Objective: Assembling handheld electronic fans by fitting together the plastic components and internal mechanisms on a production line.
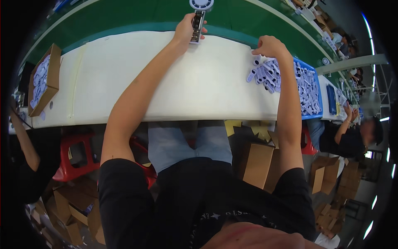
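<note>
My left hand [184, 31] is closed around the handle of a small lavender handheld fan [198, 20] at the far side of the table. The fan's round head points away from me, and its handle lies open, with dark parts showing inside. To the right, my right hand [271, 46] hangs over a loose pile of small lavender plastic pieces [267, 75] with dark spots. Its fingers are curled and pinched together. One lavender piece [256, 60] lies just under the fingertips; whether they grip anything is hidden.
Beside my right forearm stands a blue tray [320, 97] full of similar pieces. A cardboard box [53, 81] of lavender parts sits at the table's left end. A green conveyor belt [137, 15] runs beyond the white table [120, 66]. Co-workers sit on both sides.
</note>
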A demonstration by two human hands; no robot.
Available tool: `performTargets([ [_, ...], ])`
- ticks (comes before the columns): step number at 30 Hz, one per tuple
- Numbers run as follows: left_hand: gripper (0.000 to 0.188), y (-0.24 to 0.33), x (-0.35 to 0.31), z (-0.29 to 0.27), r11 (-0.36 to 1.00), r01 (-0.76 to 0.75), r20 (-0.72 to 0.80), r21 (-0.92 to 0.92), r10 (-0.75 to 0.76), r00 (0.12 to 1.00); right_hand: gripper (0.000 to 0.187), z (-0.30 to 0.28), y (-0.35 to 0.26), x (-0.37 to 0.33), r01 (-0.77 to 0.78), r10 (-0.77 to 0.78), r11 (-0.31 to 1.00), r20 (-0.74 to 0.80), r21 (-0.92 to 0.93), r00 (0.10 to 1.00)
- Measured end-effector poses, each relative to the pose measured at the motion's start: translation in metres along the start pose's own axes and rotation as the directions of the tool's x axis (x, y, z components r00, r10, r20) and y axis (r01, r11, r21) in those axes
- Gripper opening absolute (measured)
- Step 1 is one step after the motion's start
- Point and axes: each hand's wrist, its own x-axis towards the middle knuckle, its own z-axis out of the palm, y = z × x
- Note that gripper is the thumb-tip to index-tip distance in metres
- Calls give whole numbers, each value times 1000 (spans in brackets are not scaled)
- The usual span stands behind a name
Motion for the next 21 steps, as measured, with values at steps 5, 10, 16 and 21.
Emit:
performTargets([
  [5, 38, -4, 6, 0, 1000, 13, 71, 26, -15, 997, 37, 3, 4, 5, -37, 36, 999, 210, 0, 977],
  [10, 36, -10, 7, 2, 998, -15, 57, 65, 11, 998, 31, 12, -3, 6, 204, -208, 949, -9, 241, 978],
  [16, 37, 25, -13, 28, 990, 96, -318, 102, -59, 946, 15, 7, -80, -7, 767, -771, 485, -208, 421, 602],
  [21, 44, 16, 2, 16, 994, 103, -312, -47, -112, 943, 16, 1, -77, -6, 808, -846, 424, -140, 409, 515],
])
